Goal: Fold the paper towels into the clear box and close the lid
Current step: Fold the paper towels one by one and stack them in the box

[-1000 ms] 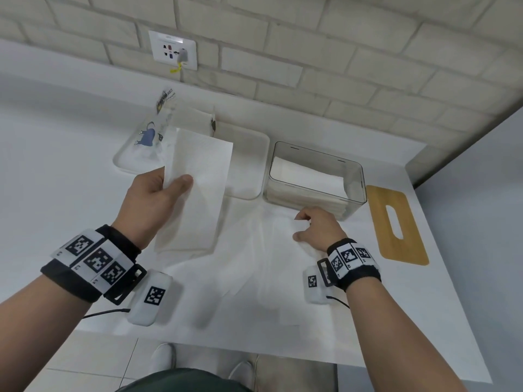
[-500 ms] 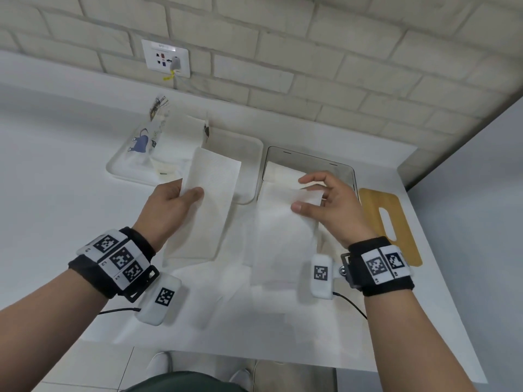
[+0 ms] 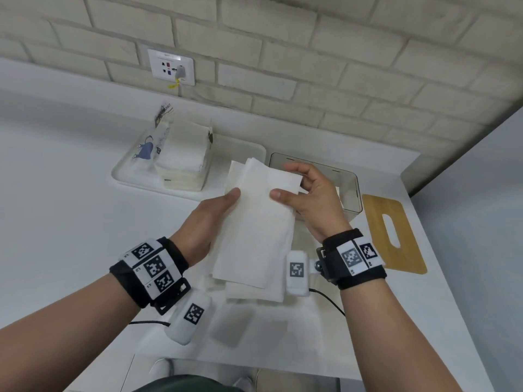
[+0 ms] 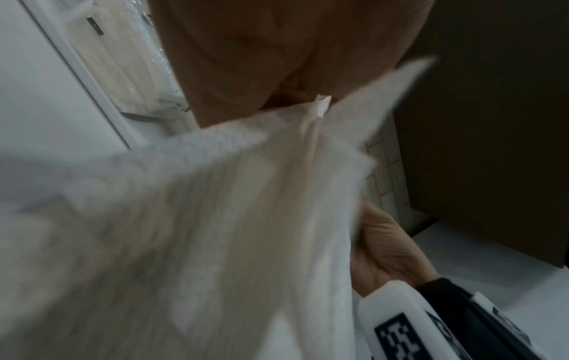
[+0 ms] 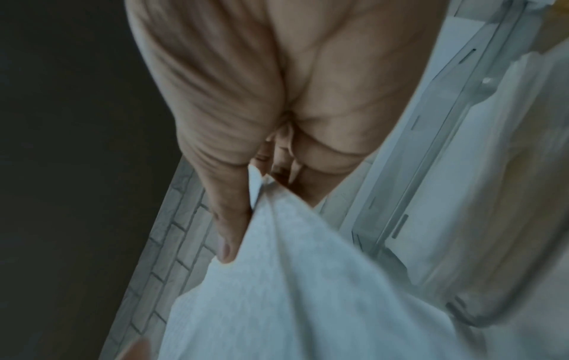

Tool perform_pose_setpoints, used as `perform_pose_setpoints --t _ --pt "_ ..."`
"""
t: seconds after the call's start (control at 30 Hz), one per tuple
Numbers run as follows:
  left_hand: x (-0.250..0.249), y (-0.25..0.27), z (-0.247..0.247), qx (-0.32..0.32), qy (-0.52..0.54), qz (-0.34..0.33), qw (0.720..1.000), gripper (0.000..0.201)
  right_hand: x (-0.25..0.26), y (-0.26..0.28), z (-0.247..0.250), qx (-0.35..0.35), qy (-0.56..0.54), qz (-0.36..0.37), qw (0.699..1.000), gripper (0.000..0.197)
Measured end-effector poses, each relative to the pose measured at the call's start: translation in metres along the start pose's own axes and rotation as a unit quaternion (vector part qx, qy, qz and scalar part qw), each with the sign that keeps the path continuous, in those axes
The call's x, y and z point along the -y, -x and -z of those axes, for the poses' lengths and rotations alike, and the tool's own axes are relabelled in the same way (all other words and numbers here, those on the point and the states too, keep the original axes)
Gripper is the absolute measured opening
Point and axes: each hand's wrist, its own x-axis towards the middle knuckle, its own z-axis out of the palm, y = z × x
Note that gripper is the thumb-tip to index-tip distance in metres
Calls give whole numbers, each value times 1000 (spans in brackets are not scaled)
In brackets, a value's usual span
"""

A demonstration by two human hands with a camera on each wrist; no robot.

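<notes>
Both hands hold white paper towels (image 3: 256, 222) together above the table, in front of the clear box (image 3: 349, 188). My left hand (image 3: 215, 216) pinches the sheets' left edge with its thumb on top. My right hand (image 3: 308, 199) pinches their right edge, thumb on top and fingers curled behind. In the left wrist view the blurred paper towels (image 4: 215, 231) hang from my left hand (image 4: 277, 73). The right wrist view has my right hand (image 5: 261, 121) gripping the paper towels (image 5: 292, 280) beside the clear box (image 5: 462, 194). The wooden lid (image 3: 393, 233) lies flat, right of the box.
A white tray (image 3: 130, 176) at the back left carries an opened pack of paper towels (image 3: 181, 159). More loose sheets (image 3: 254, 290) lie on the white table (image 3: 70, 222) under my hands. A brick wall with a socket (image 3: 171, 66) stands behind.
My right hand lifted a sheet from the table and carried it left. My left hand brought its sheet right, and the two sheets now overlap between both hands.
</notes>
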Motion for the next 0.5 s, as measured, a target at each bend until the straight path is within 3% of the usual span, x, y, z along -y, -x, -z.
perform_pose_setpoints --t 0.07,0.23,0.33,0.43,0.5 --pt "0 2 -2 10 -21 -11 1000 48 0 1 -6 0 -9 -3 1000 60" --pt "5 0 -4 -17 -79 -40 996 23 1 2 -16 -50 14 25 998 63" --pt "3 -1 -5 -45 -66 -69 994 20 -2 7 -11 -92 56 9 994 59" --pt "-1 -2 -5 -36 -19 -83 996 28 -7 16 -9 -22 72 -50 996 77" --pt "-3 -2 -7 -6 -16 -97 995 34 -13 23 -11 31 66 -48 996 68"
